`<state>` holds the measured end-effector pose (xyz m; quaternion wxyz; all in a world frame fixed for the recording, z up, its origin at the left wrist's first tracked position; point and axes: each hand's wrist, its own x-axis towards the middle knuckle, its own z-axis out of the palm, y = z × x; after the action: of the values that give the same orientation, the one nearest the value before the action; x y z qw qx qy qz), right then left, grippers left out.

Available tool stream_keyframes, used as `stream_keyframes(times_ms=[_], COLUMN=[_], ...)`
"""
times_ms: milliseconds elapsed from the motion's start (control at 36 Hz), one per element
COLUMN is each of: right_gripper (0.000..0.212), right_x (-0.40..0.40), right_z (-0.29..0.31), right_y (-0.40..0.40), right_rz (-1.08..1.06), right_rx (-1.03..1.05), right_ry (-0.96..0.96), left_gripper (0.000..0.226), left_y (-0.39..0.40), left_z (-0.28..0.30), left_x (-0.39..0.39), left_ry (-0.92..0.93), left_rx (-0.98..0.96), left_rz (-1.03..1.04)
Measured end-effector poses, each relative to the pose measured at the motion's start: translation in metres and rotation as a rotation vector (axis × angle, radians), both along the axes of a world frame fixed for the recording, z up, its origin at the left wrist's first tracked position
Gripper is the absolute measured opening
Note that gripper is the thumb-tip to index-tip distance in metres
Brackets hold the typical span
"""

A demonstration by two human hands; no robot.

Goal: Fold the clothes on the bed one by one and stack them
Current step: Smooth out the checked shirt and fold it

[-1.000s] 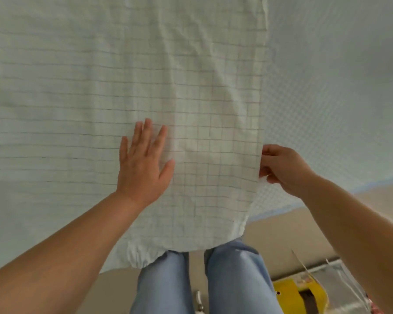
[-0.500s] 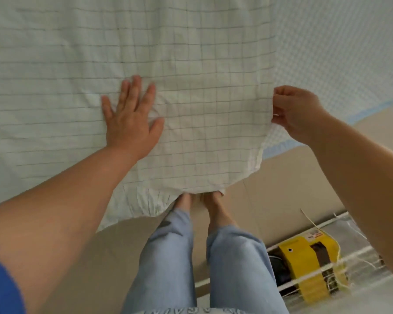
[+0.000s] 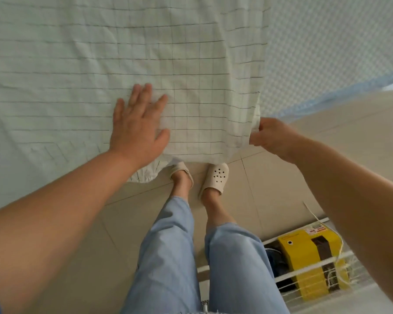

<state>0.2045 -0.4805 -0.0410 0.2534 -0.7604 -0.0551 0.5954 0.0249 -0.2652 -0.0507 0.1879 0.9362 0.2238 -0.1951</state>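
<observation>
From the head camera, a pale checked garment (image 3: pixel 145 53) lies spread flat over the bed (image 3: pixel 327 41), its lower hem hanging past the bed's edge above the person's feet. The right hand (image 3: pixel 271 135) pinches the garment's right side edge near the bottom corner, fingers curled round a small bunch of cloth; nearly all of the garment stretches away to the left of and above that grip. The left hand (image 3: pixel 137 125) lies flat on the cloth, fingers straight and spread, holding nothing, well to the left of the pinched edge and just above the gathered hem. To the right of the grip the bed's dotted cover with a blue border shows bare. Below the grip, beyond the person's cream slippers (image 3: pixel 216 177) and light blue jeans (image 3: pixel 168 257) on the tiled floor, a white wire rack (image 3: pixel 304 273) holds a yellow box (image 3: pixel 304 252) with a dark band, something dark beside it that I cannot make out.
</observation>
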Motion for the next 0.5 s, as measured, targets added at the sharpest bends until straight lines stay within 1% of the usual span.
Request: stream_keyframes(times_ms=[56,111,222,306,361,389,444,500], right_gripper=[0.014,0.012,0.013,0.017,0.022,0.026,0.031,0.038], right_x=[-0.003,-0.004,-0.014,-0.027,-0.036,-0.04,-0.047,-0.054], right_z=[-0.001,-0.002,-0.01,-0.016,-0.016,-0.016,-0.018,-0.018], right_y=[-0.006,-0.013,-0.025,-0.033,-0.034,-0.035,-0.032,-0.03], right_rz=[0.01,-0.045,-0.299,-0.482,-0.592,-0.627,-0.661,-0.617], right_rx=[0.014,0.052,0.094,0.027,-0.008,-0.021,-0.019,-0.013], right_ry=[0.005,0.03,0.162,0.229,0.242,0.221,0.106,-0.035], left_gripper=[0.069,0.07,0.071,0.069,0.062,0.057,0.048,0.041], left_y=[-0.001,0.002,0.001,-0.002,-0.007,-0.01,-0.017,-0.025], left_z=[-0.005,-0.01,-0.012,-0.008,-0.001,0.002,0.009,0.014], left_x=[-0.009,-0.01,-0.006,-0.006,-0.01,-0.015,-0.03,-0.052], left_ry=[0.067,0.085,0.08,0.051,-0.019,-0.064,-0.127,-0.132], left_rx=[0.02,0.032,0.028,0.01,-0.029,-0.049,-0.071,-0.073], left_rz=[-0.01,-0.011,0.012,0.056,0.148,0.205,0.306,0.366])
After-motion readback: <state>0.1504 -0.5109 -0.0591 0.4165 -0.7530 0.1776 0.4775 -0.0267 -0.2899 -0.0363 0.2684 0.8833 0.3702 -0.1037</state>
